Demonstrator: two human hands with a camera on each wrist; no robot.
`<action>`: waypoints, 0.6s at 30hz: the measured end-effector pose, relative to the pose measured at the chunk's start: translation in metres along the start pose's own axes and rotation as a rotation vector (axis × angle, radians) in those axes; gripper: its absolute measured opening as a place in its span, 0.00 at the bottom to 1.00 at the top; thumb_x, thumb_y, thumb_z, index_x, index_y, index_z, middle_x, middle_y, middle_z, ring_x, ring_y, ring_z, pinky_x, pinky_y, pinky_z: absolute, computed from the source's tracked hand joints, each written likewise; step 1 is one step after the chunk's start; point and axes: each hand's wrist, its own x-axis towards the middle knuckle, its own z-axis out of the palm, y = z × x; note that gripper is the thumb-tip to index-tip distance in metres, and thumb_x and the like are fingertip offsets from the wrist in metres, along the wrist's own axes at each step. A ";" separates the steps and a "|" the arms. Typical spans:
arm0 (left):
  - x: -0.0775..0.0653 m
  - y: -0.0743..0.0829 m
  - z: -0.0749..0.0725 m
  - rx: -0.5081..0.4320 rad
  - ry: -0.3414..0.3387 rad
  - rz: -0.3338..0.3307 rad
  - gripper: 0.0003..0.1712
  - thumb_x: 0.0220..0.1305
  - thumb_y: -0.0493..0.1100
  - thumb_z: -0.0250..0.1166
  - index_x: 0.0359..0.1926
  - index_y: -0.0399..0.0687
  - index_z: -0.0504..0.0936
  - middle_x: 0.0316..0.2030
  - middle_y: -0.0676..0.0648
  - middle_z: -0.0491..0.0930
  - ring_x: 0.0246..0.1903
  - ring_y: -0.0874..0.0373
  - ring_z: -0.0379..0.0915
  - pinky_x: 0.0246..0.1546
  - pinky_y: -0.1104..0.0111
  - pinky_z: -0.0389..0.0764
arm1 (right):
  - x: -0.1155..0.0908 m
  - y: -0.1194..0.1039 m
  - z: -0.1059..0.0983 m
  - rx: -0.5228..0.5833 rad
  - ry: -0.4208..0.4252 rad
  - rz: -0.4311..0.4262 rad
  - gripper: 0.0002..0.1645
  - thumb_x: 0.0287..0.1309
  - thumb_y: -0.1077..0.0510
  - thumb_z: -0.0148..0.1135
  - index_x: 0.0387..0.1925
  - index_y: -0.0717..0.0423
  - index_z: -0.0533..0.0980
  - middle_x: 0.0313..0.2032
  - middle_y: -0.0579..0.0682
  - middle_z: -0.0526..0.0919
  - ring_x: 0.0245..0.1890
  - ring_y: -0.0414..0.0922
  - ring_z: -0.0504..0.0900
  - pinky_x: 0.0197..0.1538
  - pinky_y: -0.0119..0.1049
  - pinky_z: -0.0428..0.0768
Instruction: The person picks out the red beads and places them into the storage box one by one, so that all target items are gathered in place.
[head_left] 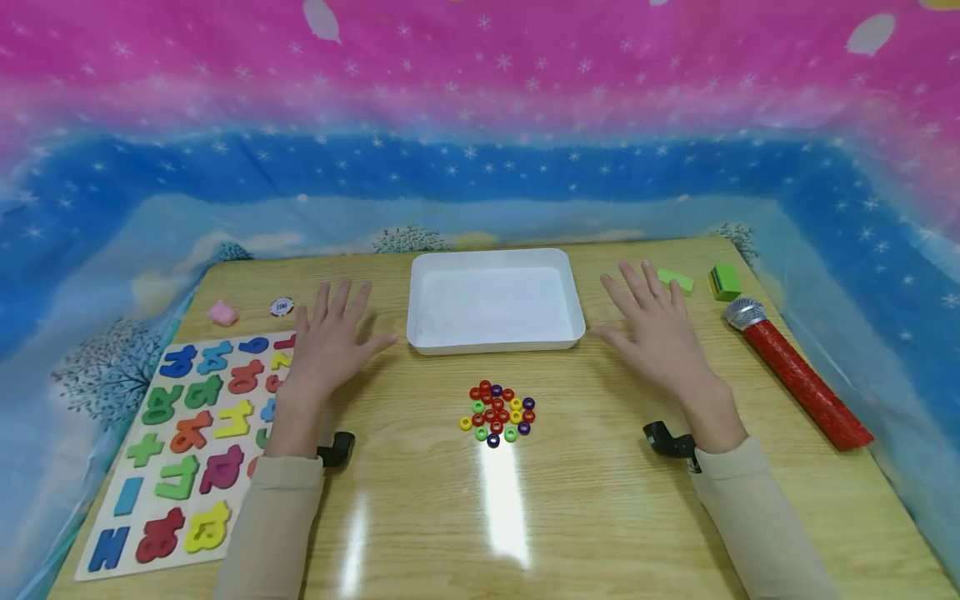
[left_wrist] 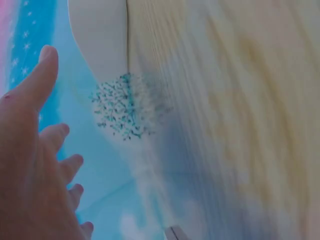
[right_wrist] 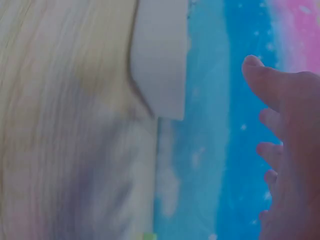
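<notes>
My left hand (head_left: 328, 346) is spread palm down to the left of a white tray (head_left: 495, 346), its thumb pointing at the tray's near left corner. On the other side my right hand (head_left: 656, 333) spreads its fingers too, thumb tip close to the tray's right edge. Neither hand holds anything. Between the forearms, in front of the tray, lies a cluster of small ring beads (head_left: 497, 404) in red, yellow, green and dark purple. In the left wrist view the thumb (left_wrist: 45, 75) stands apart from the fingers, and the right wrist view shows the same of the other hand.
A number puzzle board (head_left: 142, 442) lies at the left, partly under the left forearm. Behind it are a pink piece (head_left: 222, 313) and a poker chip (head_left: 282, 307). To the right are a red microphone (head_left: 806, 379), a green block (head_left: 724, 282) and a flat green piece (head_left: 677, 282).
</notes>
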 end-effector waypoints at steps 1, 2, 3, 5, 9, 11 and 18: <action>0.000 0.001 0.001 -0.001 -0.001 0.007 0.52 0.53 0.79 0.46 0.72 0.70 0.35 0.74 0.52 0.31 0.72 0.49 0.17 0.65 0.37 0.33 | 0.000 -0.004 -0.002 0.011 0.005 -0.025 0.44 0.59 0.35 0.52 0.72 0.37 0.48 0.74 0.48 0.43 0.74 0.51 0.35 0.69 0.62 0.36; 0.000 0.003 0.001 -0.009 -0.003 0.014 0.52 0.53 0.78 0.47 0.72 0.70 0.36 0.74 0.52 0.32 0.72 0.50 0.17 0.65 0.37 0.34 | 0.000 -0.008 -0.003 0.017 0.013 -0.049 0.44 0.58 0.36 0.54 0.71 0.38 0.49 0.73 0.48 0.44 0.74 0.52 0.36 0.69 0.62 0.37; 0.001 0.004 0.002 -0.013 -0.005 0.021 0.52 0.53 0.78 0.47 0.72 0.71 0.36 0.74 0.52 0.32 0.72 0.50 0.17 0.65 0.37 0.34 | 0.000 -0.012 -0.004 0.025 0.020 -0.073 0.44 0.57 0.37 0.56 0.71 0.38 0.50 0.73 0.48 0.46 0.74 0.52 0.38 0.69 0.62 0.38; 0.002 0.008 0.004 -0.015 -0.012 0.030 0.52 0.52 0.79 0.47 0.71 0.72 0.36 0.74 0.52 0.33 0.72 0.50 0.18 0.65 0.38 0.34 | -0.001 -0.021 -0.006 0.039 0.030 -0.117 0.44 0.56 0.39 0.59 0.71 0.40 0.53 0.73 0.50 0.49 0.74 0.53 0.41 0.69 0.61 0.39; 0.006 0.014 0.008 -0.022 -0.025 0.050 0.52 0.51 0.80 0.46 0.71 0.72 0.36 0.74 0.50 0.37 0.73 0.49 0.22 0.66 0.39 0.35 | -0.005 -0.038 -0.007 0.031 0.022 -0.204 0.43 0.54 0.43 0.62 0.70 0.39 0.55 0.71 0.52 0.54 0.73 0.53 0.45 0.69 0.61 0.44; 0.007 0.017 0.009 -0.034 -0.036 0.059 0.53 0.51 0.80 0.46 0.72 0.70 0.38 0.74 0.49 0.39 0.73 0.47 0.25 0.66 0.39 0.35 | -0.009 -0.047 -0.005 0.026 0.004 -0.255 0.42 0.54 0.45 0.63 0.69 0.40 0.58 0.70 0.52 0.57 0.72 0.54 0.49 0.68 0.61 0.47; 0.012 0.027 0.013 -0.068 -0.097 0.051 0.54 0.50 0.81 0.47 0.73 0.65 0.43 0.74 0.47 0.41 0.73 0.43 0.29 0.67 0.40 0.35 | -0.021 -0.071 -0.002 0.065 -0.052 -0.403 0.35 0.53 0.50 0.64 0.63 0.47 0.67 0.65 0.52 0.67 0.67 0.53 0.61 0.67 0.53 0.59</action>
